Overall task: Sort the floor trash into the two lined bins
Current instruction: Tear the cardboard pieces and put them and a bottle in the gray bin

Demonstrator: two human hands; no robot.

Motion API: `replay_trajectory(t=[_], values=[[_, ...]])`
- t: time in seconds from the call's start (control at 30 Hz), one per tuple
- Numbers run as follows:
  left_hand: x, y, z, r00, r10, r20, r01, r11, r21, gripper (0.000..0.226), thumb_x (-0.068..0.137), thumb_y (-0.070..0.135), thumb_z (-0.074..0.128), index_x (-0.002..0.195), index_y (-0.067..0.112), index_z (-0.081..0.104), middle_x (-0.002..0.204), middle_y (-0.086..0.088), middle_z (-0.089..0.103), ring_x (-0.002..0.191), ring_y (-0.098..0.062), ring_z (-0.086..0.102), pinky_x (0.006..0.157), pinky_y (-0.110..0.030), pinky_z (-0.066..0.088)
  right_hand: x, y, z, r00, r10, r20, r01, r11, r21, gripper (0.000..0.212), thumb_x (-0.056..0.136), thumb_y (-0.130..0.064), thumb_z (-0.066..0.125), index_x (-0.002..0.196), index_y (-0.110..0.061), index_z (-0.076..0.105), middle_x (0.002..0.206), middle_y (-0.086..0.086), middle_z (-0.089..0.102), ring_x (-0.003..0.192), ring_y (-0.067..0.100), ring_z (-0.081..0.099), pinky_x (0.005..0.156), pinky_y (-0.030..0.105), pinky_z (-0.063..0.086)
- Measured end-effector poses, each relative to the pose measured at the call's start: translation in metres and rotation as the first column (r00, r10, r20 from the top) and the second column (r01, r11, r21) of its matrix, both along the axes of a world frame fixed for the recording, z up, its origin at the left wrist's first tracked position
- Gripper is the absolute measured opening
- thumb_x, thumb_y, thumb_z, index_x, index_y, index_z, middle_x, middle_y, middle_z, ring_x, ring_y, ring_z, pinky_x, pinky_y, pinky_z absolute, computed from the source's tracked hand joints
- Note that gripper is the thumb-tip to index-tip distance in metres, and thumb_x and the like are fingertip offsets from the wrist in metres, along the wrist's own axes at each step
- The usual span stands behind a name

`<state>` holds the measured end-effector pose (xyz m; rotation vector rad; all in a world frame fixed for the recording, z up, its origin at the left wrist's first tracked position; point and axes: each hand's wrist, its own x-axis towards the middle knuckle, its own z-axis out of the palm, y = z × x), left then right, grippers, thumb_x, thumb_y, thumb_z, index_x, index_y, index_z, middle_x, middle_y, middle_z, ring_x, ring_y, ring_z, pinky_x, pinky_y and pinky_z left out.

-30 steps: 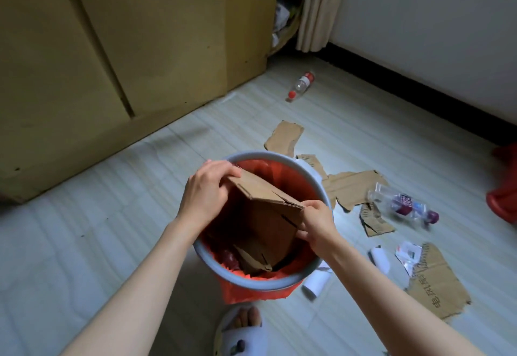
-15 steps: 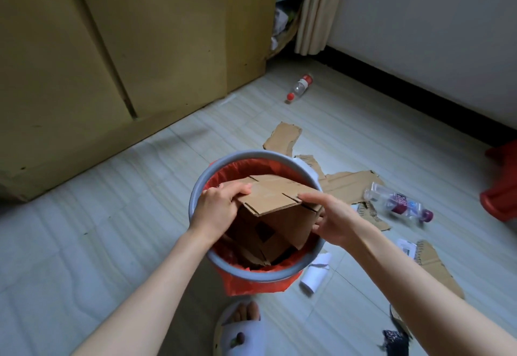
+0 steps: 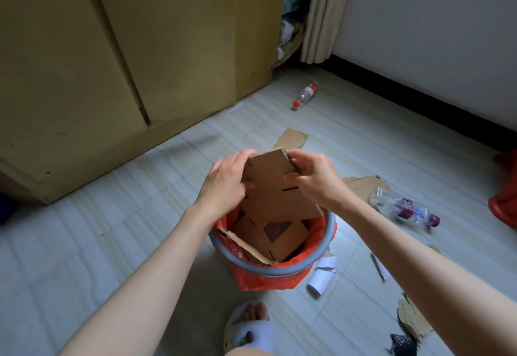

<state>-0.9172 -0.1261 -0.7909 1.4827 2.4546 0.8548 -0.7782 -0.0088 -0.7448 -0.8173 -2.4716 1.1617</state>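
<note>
Gripping a cardboard sheet (image 3: 275, 185) with left hand (image 3: 225, 185) and right hand (image 3: 314, 181) over the cardboard-filled near bin (image 3: 321, 256), leaving far bottle (image 3: 304, 95), right bottle (image 3: 404, 210) and floor scraps (image 3: 363, 185) unsorted.

dim room w/ pale striped tile floor (image 3: 112, 216). yellow-olive cupboard doors (image 3: 126, 48) beyond & left of the hands. beige curtain (image 3: 321, 11), white wall (image 3: 433, 34) w/ dark skirting (image 3: 419, 90) beyond & right.

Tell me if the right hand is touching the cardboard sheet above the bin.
Touching. The head view shows the right hand pinching the cardboard sheet.
</note>
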Motion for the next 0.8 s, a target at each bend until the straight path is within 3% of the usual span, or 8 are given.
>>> replay_trajectory(t=[0.1, 0.2, 0.27, 0.4, 0.5, 0.6, 0.67, 0.8], values=[[0.002, -0.001, -0.006, 0.995, 0.032, 0.099, -0.029, 0.999, -0.028, 0.035, 0.077, 0.016, 0.07, 0.108, 0.018, 0.053, 0.104, -0.005, 0.064, 0.101, -0.029, 0.057, 0.077, -0.033, 0.042, 0.001, -0.003, 0.002, 0.996, 0.077, 0.045, -0.083, 0.987, 0.135, 0.021, 0.078, 0.0, 0.061, 0.093, -0.013, 0.067, 0.077, 0.002, 0.065, 0.074, 0.014, 0.054, 0.067, 0.027, 0.041], [0.004, -0.005, -0.018, 0.975, 0.007, 0.22, 0.0, 1.0, -0.029, 0.032, 0.075, 0.018, 0.073, 0.101, 0.017, 0.055, 0.094, -0.003, 0.066, 0.096, -0.027, 0.059, 0.078, -0.037, 0.046, 0.004, 0.003, -0.005, 0.963, 0.155, 0.222, -0.204, 0.954, 0.219, 0.022, 0.087, -0.014, 0.06, 0.108, -0.016, 0.062, 0.089, 0.0, 0.061, 0.084, 0.016, 0.052, 0.068, 0.026, 0.034], [0.004, -0.002, -0.022, 0.967, 0.001, 0.254, -0.004, 1.0, 0.011, 0.029, 0.075, 0.015, 0.072, 0.1, 0.018, 0.058, 0.091, 0.002, 0.065, 0.096, -0.023, 0.059, 0.081, -0.033, 0.044, 0.002, 0.008, -0.011, 0.926, 0.141, 0.349, -0.24, 0.935, 0.261, 0.013, 0.09, -0.019, 0.057, 0.101, -0.012, 0.055, 0.09, 0.004, 0.058, 0.086, 0.022, 0.051, 0.065, 0.027, 0.029], [-0.005, 0.003, -0.032, 0.973, 0.229, 0.012, -0.229, 0.966, 0.124, 0.025, 0.082, 0.02, 0.064, 0.107, 0.023, 0.062, 0.104, 0.004, 0.063, 0.112, -0.021, 0.048, 0.088, -0.026, 0.02, -0.008, 0.005, -0.029, 0.939, 0.027, 0.343, -0.103, 0.974, 0.203, 0.012, 0.089, -0.018, 0.057, 0.087, -0.008, 0.05, 0.081, 0.009, 0.058, 0.078, 0.027, 0.051, 0.064, 0.034, 0.038], [-0.018, -0.008, -0.039, 0.907, 0.418, -0.052, -0.413, 0.906, 0.093, 0.041, 0.085, 0.02, 0.06, 0.125, 0.022, 0.053, 0.126, 0.0, 0.055, 0.123, -0.024, 0.04, 0.093, -0.035, 0.024, -0.016, -0.002, -0.056, 0.918, -0.012, 0.397, -0.056, 0.986, 0.158, 0.007, 0.087, -0.015, 0.055, 0.084, -0.01, 0.05, 0.089, 0.013, 0.063, 0.087, 0.035, 0.056, 0.071, 0.039, 0.045], [-0.03, -0.017, -0.065, 0.901, 0.407, 0.15, -0.406, 0.913, -0.034, 0.05, 0.09, 0.013, 0.051, 0.139, 0.018, 0.039, 0.139, -0.005, 0.045, 0.13, -0.028, 0.037, 0.103, -0.039, 0.028, -0.023, -0.006, -0.088, 0.886, -0.045, 0.462, -0.026, 0.989, 0.147, 0.004, 0.087, -0.012, 0.05, 0.084, -0.011, 0.048, 0.1, 0.017, 0.064, 0.097, 0.041, 0.056, 0.076, 0.04, 0.045], [-0.026, -0.019, -0.075, 0.865, 0.354, 0.357, -0.376, 0.926, -0.007, 0.045, 0.095, 0.011, 0.042, 0.14, 0.016, 0.037, 0.138, -0.008, 0.048, 0.129, -0.028, 0.042, 0.102, -0.03, 0.031, -0.03, -0.003, -0.102, 0.865, -0.068, 0.496, -0.01, 0.988, 0.153, 0.005, 0.088, -0.012, 0.047, 0.09, -0.01, 0.051, 0.106, 0.019, 0.063, 0.1, 0.042, 0.056, 0.077, 0.039, 0.044], [-0.022, -0.011, -0.081, 0.824, 0.405, 0.397, -0.442, 0.897, 0.003, 0.042, 0.098, 0.011, 0.037, 0.139, 0.017, 0.037, 0.137, -0.007, 0.05, 0.125, -0.026, 0.046, 0.093, -0.023, 0.031, -0.05, 0.009, -0.125, 0.821, -0.053, 0.569, -0.008, 0.995, 0.104, 0.023, 0.088, -0.015, 0.049, 0.106, -0.005, 0.057, 0.114, 0.02, 0.063, 0.106, 0.04, 0.058, 0.081, 0.037, 0.046]])
